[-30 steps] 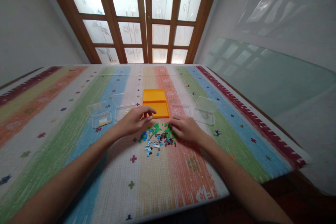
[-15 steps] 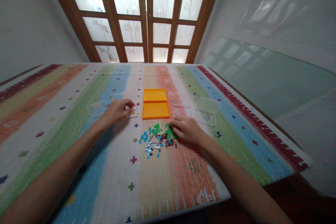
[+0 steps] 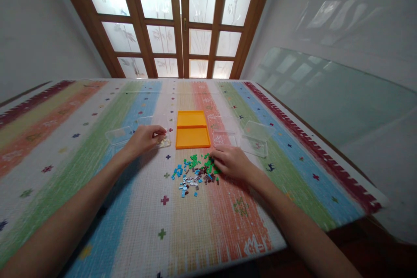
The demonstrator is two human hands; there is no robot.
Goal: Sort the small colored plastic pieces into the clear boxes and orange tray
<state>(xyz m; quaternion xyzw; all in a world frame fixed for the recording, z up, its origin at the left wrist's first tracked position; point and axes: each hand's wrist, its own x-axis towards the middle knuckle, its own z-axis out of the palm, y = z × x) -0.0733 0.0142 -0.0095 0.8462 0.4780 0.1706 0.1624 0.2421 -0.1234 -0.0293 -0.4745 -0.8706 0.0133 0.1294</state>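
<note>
My left hand (image 3: pixel 145 141) is over a clear plastic box (image 3: pixel 167 143) with small pale pieces in it, left of an orange two-part tray. Its thumb and fingers are pinched together; anything between them is too small to make out. Small building bricks (image 3: pixel 195 178) in green, blue, brown and grey lie in a loose pile in front of the tray. At the pile's right edge, my right hand (image 3: pixel 230 161) rests with curled fingers on the green bricks (image 3: pixel 211 163). Its fingertips are partly hidden, so what they hold cannot be seen.
The orange tray (image 3: pixel 193 137) lies open at the middle of the striped tablecloth (image 3: pixel 143 221). Open clear boxes stand on both sides: one box (image 3: pixel 254 145) at the right, another box (image 3: pixel 119 135) behind my left wrist. Wooden glazed doors (image 3: pixel 182 21) rise beyond the table.
The thumb and fingers of my left hand have come closer together over the clear box. My right hand stays at the green bricks with hardly any movement.
</note>
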